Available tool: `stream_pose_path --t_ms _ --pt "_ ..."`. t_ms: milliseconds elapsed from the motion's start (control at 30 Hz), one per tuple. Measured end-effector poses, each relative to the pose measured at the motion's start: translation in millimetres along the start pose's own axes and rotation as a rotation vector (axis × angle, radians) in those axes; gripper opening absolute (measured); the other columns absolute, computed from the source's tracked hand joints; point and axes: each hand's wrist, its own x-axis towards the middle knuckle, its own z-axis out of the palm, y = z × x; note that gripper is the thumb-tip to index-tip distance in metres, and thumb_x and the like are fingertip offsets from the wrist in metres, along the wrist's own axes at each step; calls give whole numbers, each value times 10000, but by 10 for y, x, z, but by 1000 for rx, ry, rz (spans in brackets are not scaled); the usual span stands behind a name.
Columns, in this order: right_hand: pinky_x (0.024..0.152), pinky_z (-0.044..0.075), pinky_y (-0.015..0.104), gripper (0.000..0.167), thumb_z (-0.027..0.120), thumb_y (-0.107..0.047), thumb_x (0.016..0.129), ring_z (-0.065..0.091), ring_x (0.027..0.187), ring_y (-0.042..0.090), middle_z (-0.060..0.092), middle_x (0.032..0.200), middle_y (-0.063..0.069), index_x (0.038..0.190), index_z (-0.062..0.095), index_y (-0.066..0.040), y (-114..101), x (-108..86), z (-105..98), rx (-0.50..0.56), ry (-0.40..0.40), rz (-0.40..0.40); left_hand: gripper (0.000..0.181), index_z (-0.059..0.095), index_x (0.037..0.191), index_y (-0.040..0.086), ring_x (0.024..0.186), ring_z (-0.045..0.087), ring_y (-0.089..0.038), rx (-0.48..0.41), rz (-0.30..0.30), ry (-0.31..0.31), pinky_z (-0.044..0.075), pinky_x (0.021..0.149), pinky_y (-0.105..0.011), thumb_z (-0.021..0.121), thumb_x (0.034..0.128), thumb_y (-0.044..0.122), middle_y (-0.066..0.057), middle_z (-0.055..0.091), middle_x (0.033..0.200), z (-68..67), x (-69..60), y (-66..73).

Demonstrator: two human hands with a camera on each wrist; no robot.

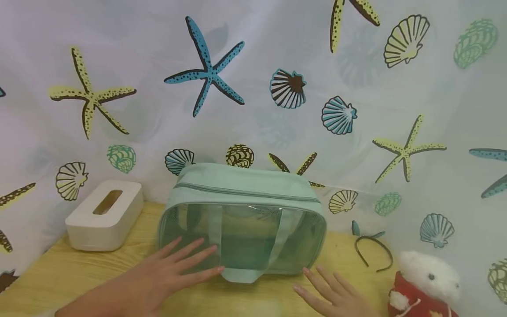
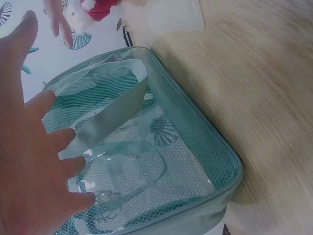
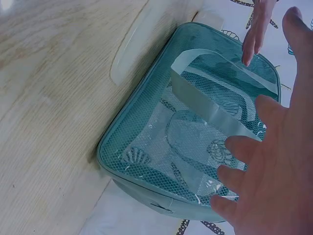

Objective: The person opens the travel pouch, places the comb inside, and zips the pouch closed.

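Note:
A mint-green bag (image 1: 245, 185) with a clear front panel and a zipper across its top stands on the wooden table. Its strap handle (image 1: 242, 275) hangs down over the front. My left hand (image 1: 158, 275) is spread in front of the bag's left half, fingers straight, holding nothing. On the other side, my right hand (image 1: 336, 293) reaches toward the lower right corner with its fingers extended and nothing in them. Both wrist views show mesh and clear plastic on the bag (image 2: 181, 122). Whether any fingertip touches the bag, I cannot tell.
To the left stands a white tissue box (image 1: 104, 215) with a slot in its lid. A dark headband (image 1: 374, 253) lies at the right, near a white plush toy (image 1: 429, 277) in red clothing. Behind the table (image 1: 336, 246) hangs a curtain (image 1: 253, 132) printed with starfish and shells.

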Motion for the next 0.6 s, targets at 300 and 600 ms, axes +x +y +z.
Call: stream_pose_path --t_ms 300,600 --pt "905 560 426 499 792 -496 875 665 1130 125 688 1265 -80 1300 679 -262 47 357 -340 295 189 304 296 734 1220 162 1019 680 -88 -223 244 513 534 892 -227 774 943 258 73 750 1112 -168 265 1" --pt "1067 489 589 488 568 -181 1059 533 1367 372 454 1571 150 1534 475 -121 678 1007 -524 626 263 594 398 743 1120 78 968 535 -88 -338 -274 847 400 899 -139 913 761 93 -47 646 984 -415 392 -362"
